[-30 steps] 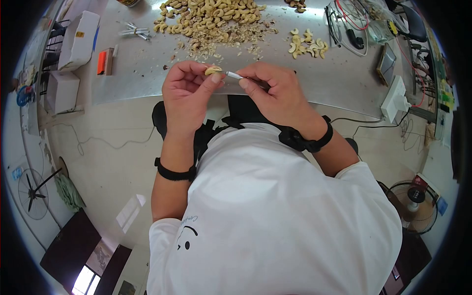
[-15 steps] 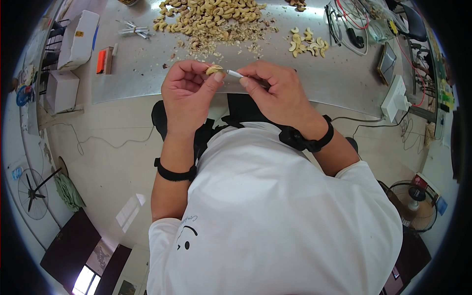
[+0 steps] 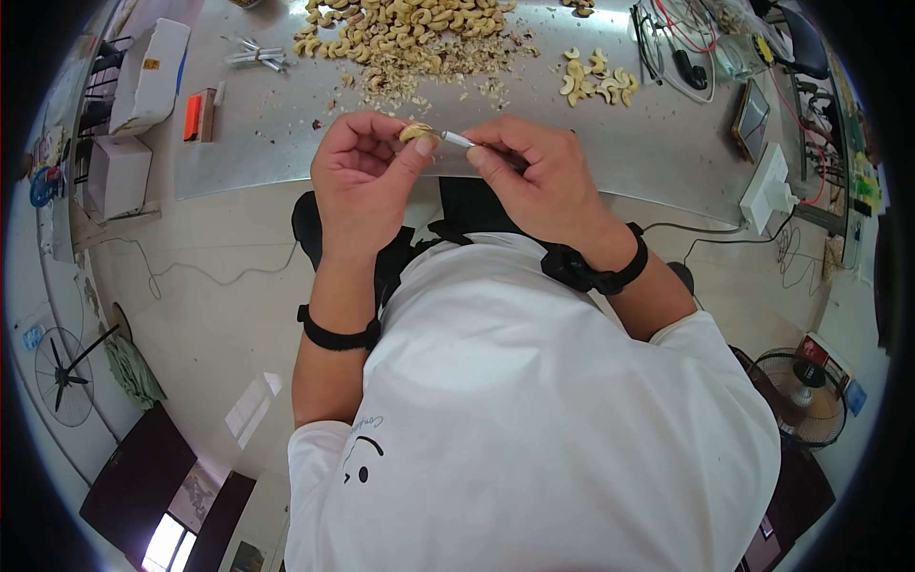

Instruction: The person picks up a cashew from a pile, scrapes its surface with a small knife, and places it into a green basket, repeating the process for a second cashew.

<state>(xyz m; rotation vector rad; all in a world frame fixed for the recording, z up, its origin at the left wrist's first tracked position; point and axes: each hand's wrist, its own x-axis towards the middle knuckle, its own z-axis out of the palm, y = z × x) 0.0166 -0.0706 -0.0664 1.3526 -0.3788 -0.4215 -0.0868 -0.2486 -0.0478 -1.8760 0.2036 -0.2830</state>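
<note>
Between the thumb and fingertips of my left hand [image 3: 367, 176] is a cashew nut [image 3: 416, 132], its curved side up. My right hand [image 3: 529, 167] pinches a slim, pen-like tool [image 3: 457, 139] with a silver-white shaft. The tool's tip points left, right at the cashew's end; how the tip is shaped is too small to make out. Both hands are over the near edge of the metal table [image 3: 257, 153]. Beyond them lies a big heap of cashews [image 3: 410, 24] with a spread of skin flakes and crumbs [image 3: 410, 76] in front. A smaller group of pale cashews [image 3: 599, 78] lies to the right.
At the left lie an orange-topped block [image 3: 198, 116] and a bundle of silver sticks [image 3: 255, 55]. Cables [image 3: 681, 48], a phone-like device [image 3: 750, 122] and a white power strip [image 3: 765, 191] are on the right. White foam boxes [image 3: 148, 81] stand past the table's left end.
The hands keep nearly the same pose. The tool in my right hand has tilted slightly, and the view has shifted a little.
</note>
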